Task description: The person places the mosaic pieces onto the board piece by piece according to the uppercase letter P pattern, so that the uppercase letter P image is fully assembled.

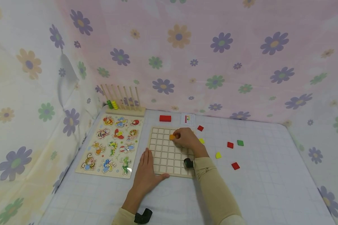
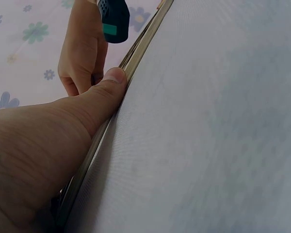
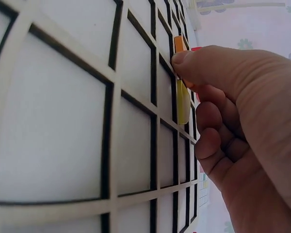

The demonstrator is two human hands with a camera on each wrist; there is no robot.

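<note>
One small orange square tile (image 1: pixel 172 137) is pinched between the thumb and finger of the bare right hand (image 1: pixel 188 139) in the head view. It is over the far part of a flat, pale wooden board with a grid of squares (image 1: pixel 163 162). The bare left hand (image 1: pixel 146 172) grips nothing; its straight fingers lie along the board's left side, and its thumb sticks out by the near edge. To the left lies a flat puzzle board with bright bugs (image 1: pixel 97 173), and behind that is a wooden rack with tall sticks (image 1: pixel 129 112). Past the grid are a red block (image 1: pixel 165 118) and a little white card (image 1: pixel 187 119). Red, yellow and green tiles (image 1: pixel 240 143) are scattered to the right.

In the left wrist view, the left thumb presses on the grid board's edge.

In the right wrist view, the orange tile is just beside a yellow tile on the grid. Whether the orange one touches the wood is hard to tell.
</note>
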